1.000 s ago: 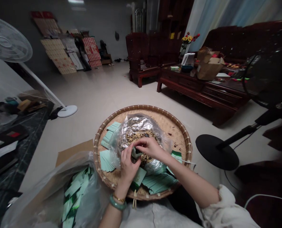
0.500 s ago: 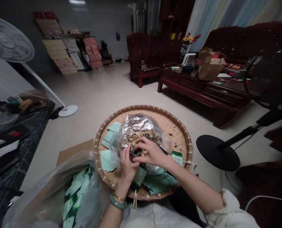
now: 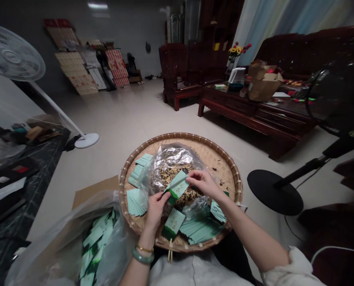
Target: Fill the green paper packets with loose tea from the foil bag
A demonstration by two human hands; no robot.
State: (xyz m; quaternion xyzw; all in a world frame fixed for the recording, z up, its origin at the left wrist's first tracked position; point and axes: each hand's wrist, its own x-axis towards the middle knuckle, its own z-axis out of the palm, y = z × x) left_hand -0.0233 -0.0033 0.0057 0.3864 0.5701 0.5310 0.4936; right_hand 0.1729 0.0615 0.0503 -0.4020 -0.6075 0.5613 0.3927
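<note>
Two hands pinch one mint-green paper packet (image 3: 177,188) by its opposite ends, its long axis slanting up from the left hand (image 3: 155,209) to the right hand (image 3: 203,183).

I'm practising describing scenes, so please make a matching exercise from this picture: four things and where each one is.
Things:
1. green packet
2. jade bangle
3. plastic bag
4. white fan

Places:
A. standing on the floor, left of the woven tray
B. held between the left hand and right hand
C. resting in the woven tray
D. on the left wrist

Pairs: 1-B, 2-D, 3-C, 4-A
</note>
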